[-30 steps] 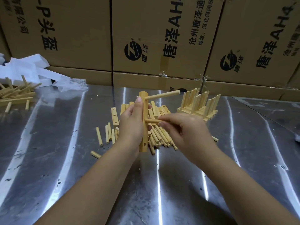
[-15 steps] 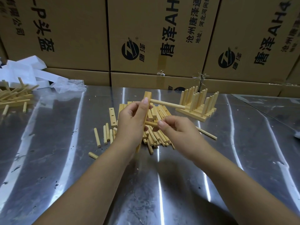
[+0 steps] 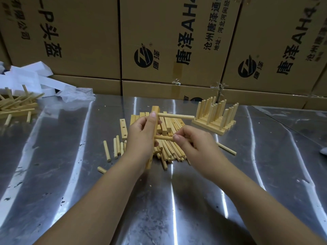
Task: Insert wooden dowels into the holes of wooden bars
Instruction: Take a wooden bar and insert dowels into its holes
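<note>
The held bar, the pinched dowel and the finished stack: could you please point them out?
held bar [image 3: 156, 109], head view, top end.
pinched dowel [image 3: 163, 137], head view, bare shaft.
finished stack [image 3: 208, 127], head view, base.

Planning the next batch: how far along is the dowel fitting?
Done: finished bars sit at right, and the held bar carries its top dowel. In hand: the left hand grips that bar while the right hand pushes in a second dowel. Left: its lowest hole, plus loose bars and loose dowels.

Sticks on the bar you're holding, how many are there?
2. The upper dowel juts from the bar near its top; the lower dowel meets its middle, pinched by the right hand. The left hand, gripping it, may hide others.
</note>
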